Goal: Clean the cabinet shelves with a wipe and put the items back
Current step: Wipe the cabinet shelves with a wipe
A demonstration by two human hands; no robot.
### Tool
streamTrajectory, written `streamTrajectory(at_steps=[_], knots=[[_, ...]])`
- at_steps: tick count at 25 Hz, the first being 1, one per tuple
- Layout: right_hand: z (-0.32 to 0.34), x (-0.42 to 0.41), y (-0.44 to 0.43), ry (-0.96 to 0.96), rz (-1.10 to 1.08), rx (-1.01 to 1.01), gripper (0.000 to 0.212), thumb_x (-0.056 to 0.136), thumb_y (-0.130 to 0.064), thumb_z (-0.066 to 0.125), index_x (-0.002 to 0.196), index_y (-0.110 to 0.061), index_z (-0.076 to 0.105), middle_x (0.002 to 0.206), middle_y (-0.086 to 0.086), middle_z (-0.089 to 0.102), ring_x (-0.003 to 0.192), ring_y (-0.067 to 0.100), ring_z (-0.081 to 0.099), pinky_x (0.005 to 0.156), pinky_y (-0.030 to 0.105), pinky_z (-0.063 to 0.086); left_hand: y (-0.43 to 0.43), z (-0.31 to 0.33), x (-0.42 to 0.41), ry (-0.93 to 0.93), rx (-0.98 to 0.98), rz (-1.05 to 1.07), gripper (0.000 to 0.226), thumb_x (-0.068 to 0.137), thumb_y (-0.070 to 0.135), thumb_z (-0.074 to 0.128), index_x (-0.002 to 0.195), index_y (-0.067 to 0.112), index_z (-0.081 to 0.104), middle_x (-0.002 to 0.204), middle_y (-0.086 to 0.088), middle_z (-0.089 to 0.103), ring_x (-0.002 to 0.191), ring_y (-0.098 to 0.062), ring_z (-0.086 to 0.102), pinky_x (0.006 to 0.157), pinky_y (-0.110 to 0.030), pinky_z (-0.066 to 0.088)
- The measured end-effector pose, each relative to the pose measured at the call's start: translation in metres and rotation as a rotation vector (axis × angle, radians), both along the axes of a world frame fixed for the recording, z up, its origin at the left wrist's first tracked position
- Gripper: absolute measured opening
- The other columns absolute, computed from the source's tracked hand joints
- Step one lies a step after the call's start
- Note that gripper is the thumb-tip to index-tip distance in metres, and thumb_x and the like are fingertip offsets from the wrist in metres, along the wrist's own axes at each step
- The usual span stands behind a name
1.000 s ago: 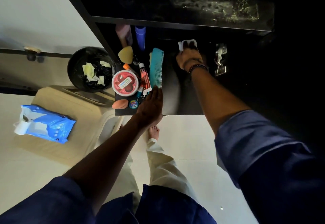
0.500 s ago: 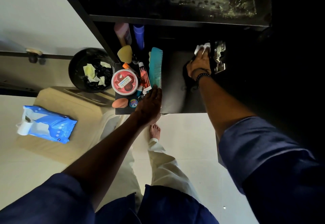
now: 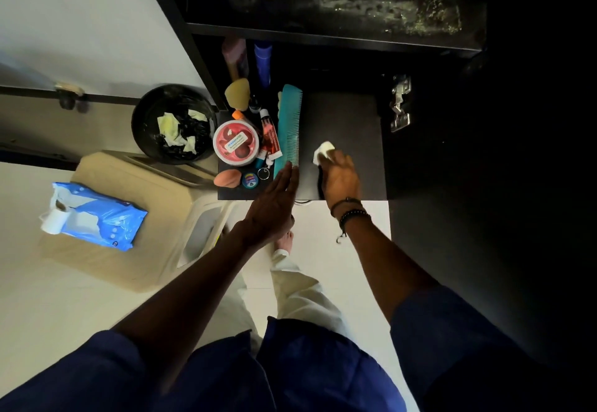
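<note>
Two hands work at the lower shelf (image 3: 349,111), mid-wipe.
Right hand (image 3: 340,179) curls round the wipe (image 3: 323,150), pressing it on the shelf's bare right half, near the front. Left hand (image 3: 274,205), fingers straight, touches the comb (image 3: 290,127) beside crowded toiletries (image 3: 236,143). The next move is probably to shift these rightward and wipe beneath.
</note>
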State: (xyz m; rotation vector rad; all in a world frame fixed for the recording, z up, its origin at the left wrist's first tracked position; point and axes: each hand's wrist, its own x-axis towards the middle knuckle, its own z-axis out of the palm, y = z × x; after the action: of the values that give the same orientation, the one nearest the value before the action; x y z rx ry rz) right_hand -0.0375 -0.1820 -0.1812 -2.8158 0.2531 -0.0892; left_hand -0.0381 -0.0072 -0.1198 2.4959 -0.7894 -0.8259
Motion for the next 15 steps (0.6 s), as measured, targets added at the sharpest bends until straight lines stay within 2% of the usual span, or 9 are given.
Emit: streamTrajectory(at_steps=[1, 3, 5, 7, 9, 11, 15], knots=[[0.000, -0.015, 0.002, 0.016, 0.010, 0.019, 0.029, 0.075, 0.000, 0.067, 0.102, -0.010, 0.072, 0.105, 0.015, 0.067, 0.089, 0.037, 0.063, 0.076, 0.037, 0.057, 0.002, 0.004, -0.003, 0.023, -0.012, 0.005, 0.084, 0.086, -0.003, 0.054, 0.150, 0.000, 0.000, 0.159, -0.017, -0.002, 0.148, -0.028, -0.001, 0.117, -0.027, 0.007], [0.002, -0.032, 0.007, 0.124, -0.024, 0.184, 0.027, 0.076, 0.005, 0.065, 0.098, -0.009, 0.073, 0.107, 0.014, 0.067, 0.096, 0.035, 0.063, 0.087, 0.039, 0.055, 0.005, 0.014, -0.007, 0.062, -0.026, 0.002, 0.082, 0.087, -0.004, 0.052, 0.150, 0.000, 0.000, 0.159, -0.017, -0.003, 0.148, -0.027, -0.001, 0.118, -0.028, 0.008], [0.015, -0.034, 0.013, 0.216, -0.145, 0.408, 0.024, 0.078, 0.003, 0.063, 0.093, -0.010, 0.076, 0.105, 0.010, 0.070, 0.098, 0.029, 0.066, 0.091, 0.038, 0.053, 0.008, 0.026, -0.008, 0.073, -0.039, -0.019, 0.081, 0.088, -0.004, 0.052, 0.150, 0.000, 0.000, 0.159, -0.017, -0.003, 0.148, -0.026, 0.000, 0.120, -0.031, 0.010], [0.048, -0.023, 0.019, 0.213, -0.335, 0.699, 0.019, 0.079, -0.002, 0.068, 0.095, -0.010, 0.076, 0.101, 0.006, 0.073, 0.094, 0.021, 0.069, 0.089, 0.036, 0.055, 0.012, 0.040, -0.004, 0.067, -0.080, 0.009, 0.080, 0.088, -0.003, 0.053, 0.150, 0.002, 0.004, 0.159, -0.014, 0.000, 0.148, -0.025, 0.005, 0.119, -0.029, 0.015], [0.101, -0.004, 0.029, 0.095, -0.467, 0.959, 0.022, 0.081, -0.001, 0.070, 0.101, -0.007, 0.073, 0.098, 0.000, 0.072, 0.086, 0.006, 0.069, 0.082, 0.023, 0.055, 0.015, 0.060, 0.005, 0.027, -0.173, 0.071, 0.074, 0.088, -0.005, 0.051, 0.151, 0.005, 0.012, 0.159, -0.012, 0.010, 0.146, -0.026, 0.017, 0.116, -0.031, 0.025], [0.157, 0.019, 0.039, -0.082, -0.465, 1.100, 0.027, 0.082, 0.002, 0.068, 0.107, -0.009, 0.068, 0.097, -0.001, 0.069, 0.076, -0.005, 0.066, 0.077, 0.016, 0.054, 0.018, 0.084, 0.016, -0.037, -0.267, 0.126, 0.069, 0.088, -0.005, 0.050, 0.149, 0.007, 0.021, 0.156, -0.011, 0.023, 0.140, -0.028, 0.033, 0.110, -0.033, 0.034], [0.232, 0.066, 0.049, -0.373, -0.401, 1.145, 0.024, 0.082, 0.002, 0.068, 0.104, -0.008, 0.068, 0.097, 0.005, 0.070, 0.078, 0.002, 0.067, 0.077, 0.020, 0.055, 0.023, 0.133, 0.042, -0.140, -0.371, 0.247, 0.058, 0.094, 0.002, 0.047, 0.148, 0.014, 0.028, 0.147, -0.009, 0.043, 0.123, -0.028, 0.054, 0.094, -0.032, 0.048]])
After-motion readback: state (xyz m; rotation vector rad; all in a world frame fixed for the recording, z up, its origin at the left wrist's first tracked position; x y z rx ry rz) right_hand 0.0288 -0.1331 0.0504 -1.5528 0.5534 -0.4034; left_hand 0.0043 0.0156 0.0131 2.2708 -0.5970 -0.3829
